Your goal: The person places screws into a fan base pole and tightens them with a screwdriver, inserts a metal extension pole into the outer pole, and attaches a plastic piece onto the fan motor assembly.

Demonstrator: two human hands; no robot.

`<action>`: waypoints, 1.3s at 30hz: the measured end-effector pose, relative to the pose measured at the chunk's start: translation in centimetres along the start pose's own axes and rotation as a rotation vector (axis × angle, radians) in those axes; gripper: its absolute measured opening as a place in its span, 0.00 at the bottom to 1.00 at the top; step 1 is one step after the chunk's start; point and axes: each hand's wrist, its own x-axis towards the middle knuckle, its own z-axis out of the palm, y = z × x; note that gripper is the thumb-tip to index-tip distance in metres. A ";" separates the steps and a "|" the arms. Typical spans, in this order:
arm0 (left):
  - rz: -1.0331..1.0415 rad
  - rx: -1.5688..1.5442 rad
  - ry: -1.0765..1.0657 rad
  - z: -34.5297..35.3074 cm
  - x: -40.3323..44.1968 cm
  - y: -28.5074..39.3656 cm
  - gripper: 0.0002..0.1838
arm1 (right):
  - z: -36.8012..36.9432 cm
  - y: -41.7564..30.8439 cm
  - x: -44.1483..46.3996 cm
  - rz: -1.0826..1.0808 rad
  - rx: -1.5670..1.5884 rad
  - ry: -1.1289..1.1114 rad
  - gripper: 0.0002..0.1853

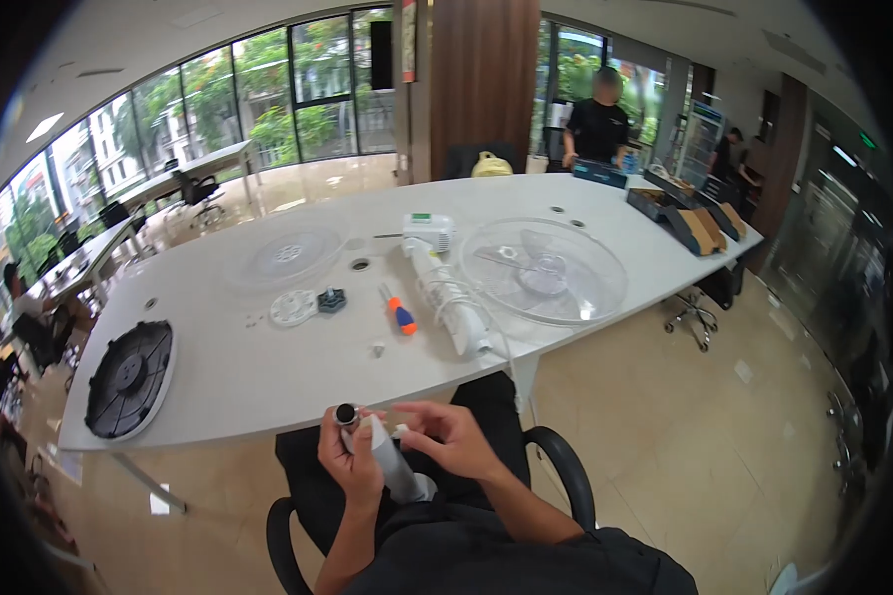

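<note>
My left hand [351,458] is wrapped round a white fan pole [395,466] with a dark, metal-rimmed open end, held upright and tilted over my lap. My right hand [454,440] pinches a small white piece [400,431] beside the pole's upper part; its exact kind is too small to tell. On the table ahead lies the fan's white motor housing and neck [437,273], with a white cord wound about it. To its left rests an orange and blue screwdriver [401,315]. A small white-grey part [378,350] sits near the table's front edge.
The white table [298,382] bears a black ribbed fan base [129,382], a white disc [293,307], a dark knob [331,299], a clear fan blade in a grille [546,273] and another round grille [288,255]. Boxes [693,228] stand far right, near a standing person [597,124].
</note>
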 end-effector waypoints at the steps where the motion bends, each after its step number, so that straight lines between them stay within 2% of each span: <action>1: 0.031 -0.005 -0.011 0.4 0.1 0.7 0.12 | -0.2 -1.6 0.0 0.226 -0.036 -0.021 0.18; 2: 0.026 0.003 -0.025 0.5 -0.1 0.8 0.11 | 0.0 -2.2 0.1 0.362 0.056 0.003 0.18; 5: 0.025 -0.025 -0.038 0.7 -0.2 0.9 0.12 | 0.0 -0.9 0.4 0.284 0.063 0.090 0.19; 7: 0.039 -0.018 -0.036 0.6 0.0 1.0 0.13 | -0.1 -0.8 0.8 -0.279 -0.204 0.120 0.16; 8: 0.040 -0.020 -0.041 0.7 0.1 1.1 0.13 | -0.3 -1.1 0.8 -0.282 -0.206 0.124 0.16; 10: -0.011 -0.064 -0.011 1.0 0.0 1.3 0.10 | -0.8 -2.2 0.2 0.150 -0.038 -0.069 0.17; 11: -0.016 -0.066 -0.016 1.2 -0.2 1.3 0.10 | -0.9 -2.6 0.4 0.152 -0.039 -0.062 0.17; 13: 0.018 -0.038 -0.023 1.6 -0.4 1.3 0.10 | -0.7 -3.0 1.0 0.385 -0.120 -0.022 0.19; 14: 0.018 -0.042 -0.022 1.5 -0.4 1.2 0.10 | -0.6 -2.6 1.1 0.384 -0.123 -0.021 0.19; 16: 0.025 -0.038 -0.017 1.1 -0.3 1.0 0.11 | -0.5 -1.7 1.0 -0.202 -0.274 0.065 0.18; 17: 0.023 -0.039 -0.016 1.1 -0.2 1.1 0.11 | -0.7 -1.7 0.8 -0.200 -0.276 0.064 0.18; 19: -0.021 -0.069 -0.020 1.1 -0.1 1.2 0.10 | -1.3 -2.0 0.3 0.075 -0.144 -0.139 0.19; 20: -0.023 -0.072 -0.021 1.3 -0.1 1.2 0.10 | -1.2 -2.2 0.3 0.076 -0.148 -0.136 0.19; 22: 0.018 -0.035 -0.035 1.4 -0.3 1.0 0.10 | -0.6 -2.5 0.7 0.454 0.023 -0.034 0.20; 23: 0.020 -0.039 -0.031 1.4 -0.3 1.0 0.10 | -0.6 -2.3 0.7 0.453 0.018 -0.037 0.20; 25: 0.039 -0.026 -0.048 1.3 -0.2 1.2 0.13 | -0.6 -1.6 0.4 -0.025 -0.218 0.093 0.18; 26: 0.042 -0.026 -0.044 1.2 -0.2 1.2 0.13 | -0.8 -1.5 0.4 -0.027 -0.218 0.089 0.18; 29: 0.009 -0.055 -0.030 1.2 -0.1 1.2 0.14 | -1.5 -1.8 0.1 -0.010 -0.156 -0.035 0.17; 31: 0.033 -0.005 -0.058 1.2 -0.2 1.2 0.14 | -1.5 -2.2 0.3 0.464 -0.052 -0.053 0.17; 32: 0.033 -0.005 -0.057 1.2 -0.4 1.2 0.14 | -1.4 -1.9 0.2 0.464 -0.052 -0.055 0.17; 34: 0.070 0.014 -0.060 1.2 -0.4 1.0 0.14 | -1.1 -1.2 0.2 0.292 -0.054 -0.012 0.14; 35: 0.075 0.017 -0.057 1.1 -0.4 1.0 0.14 | -1.2 -1.3 0.3 0.288 -0.053 -0.017 0.14; 37: 0.038 -0.016 -0.039 1.0 -0.3 1.1 0.15 | -1.4 -1.8 0.3 -0.139 -0.120 -0.032 0.12; 39: 0.040 -0.018 -0.044 1.2 -0.2 1.1 0.15 | -1.2 -1.8 0.4 -0.148 -0.141 -0.081 0.12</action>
